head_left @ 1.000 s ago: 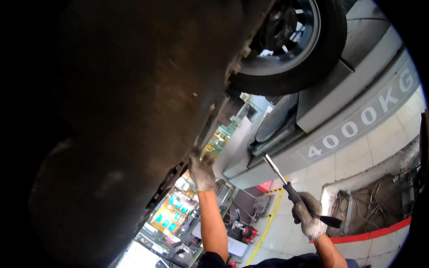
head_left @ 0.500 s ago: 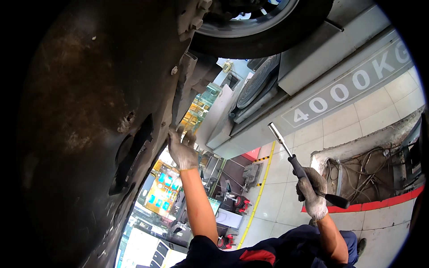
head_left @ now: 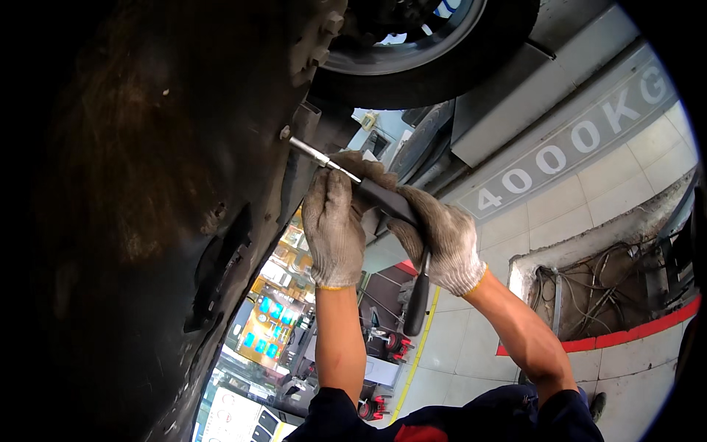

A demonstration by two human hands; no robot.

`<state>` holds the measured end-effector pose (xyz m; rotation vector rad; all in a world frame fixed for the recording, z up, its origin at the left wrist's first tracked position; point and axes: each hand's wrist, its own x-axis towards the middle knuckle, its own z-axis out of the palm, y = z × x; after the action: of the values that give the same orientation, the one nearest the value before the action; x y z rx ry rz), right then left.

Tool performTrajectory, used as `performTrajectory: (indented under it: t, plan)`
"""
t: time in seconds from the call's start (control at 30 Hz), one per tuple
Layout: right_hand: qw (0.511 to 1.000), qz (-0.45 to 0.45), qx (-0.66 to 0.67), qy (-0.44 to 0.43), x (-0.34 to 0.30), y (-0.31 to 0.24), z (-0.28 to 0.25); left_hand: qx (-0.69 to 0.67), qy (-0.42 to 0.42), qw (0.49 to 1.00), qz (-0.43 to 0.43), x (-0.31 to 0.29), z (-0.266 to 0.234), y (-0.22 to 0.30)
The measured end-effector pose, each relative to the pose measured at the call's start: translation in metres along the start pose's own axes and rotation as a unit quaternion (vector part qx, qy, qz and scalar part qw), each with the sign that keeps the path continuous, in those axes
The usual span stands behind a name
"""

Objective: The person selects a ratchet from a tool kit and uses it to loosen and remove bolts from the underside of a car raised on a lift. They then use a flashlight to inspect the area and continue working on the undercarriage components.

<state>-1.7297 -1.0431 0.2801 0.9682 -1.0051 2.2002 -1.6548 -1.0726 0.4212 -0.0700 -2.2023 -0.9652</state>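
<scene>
Both of my hands wear grey knit gloves and are raised to the dark underside of a lifted car (head_left: 147, 184). My right hand (head_left: 438, 239) grips the black handle of a ratchet wrench (head_left: 398, 221). Its silver extension bar (head_left: 320, 156) runs up and to the left onto a bolt (head_left: 284, 133) at the edge of the underbody. My left hand (head_left: 335, 228) is wrapped around the tool's head where the bar meets the handle. The handle's black end hangs down below my right hand.
A wheel with a silver rim (head_left: 427, 37) hangs at the top. A grey lift platform (head_left: 560, 140) crosses the right side above pale floor tiles. A floor pit with cables (head_left: 604, 287) has a red border. Shelves and shop equipment (head_left: 272, 324) show below.
My right hand has swung the wrench up and to the left, setting its bar on the bolt. My left hand left the underbody edge and closed around the tool's head.
</scene>
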Motion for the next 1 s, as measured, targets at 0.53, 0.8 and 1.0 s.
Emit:
performTrajectory:
  t: [0.53,0.8,1.0]
  plan:
    - [0.939,0.159,0.299,-0.054,0.026,0.001,0.0,0.006,-0.05,0.999,-0.004,0.006,-0.001,-0.01]
    - [0.848,0.333,0.399,-0.102,0.018,-0.007,0.003,0.121,0.006,0.993,0.013,-0.005,-0.009,-0.006]
    - [0.381,0.377,0.783,-0.316,0.02,0.031,0.002,0.043,0.073,0.994,-0.063,-0.007,0.019,-0.006]
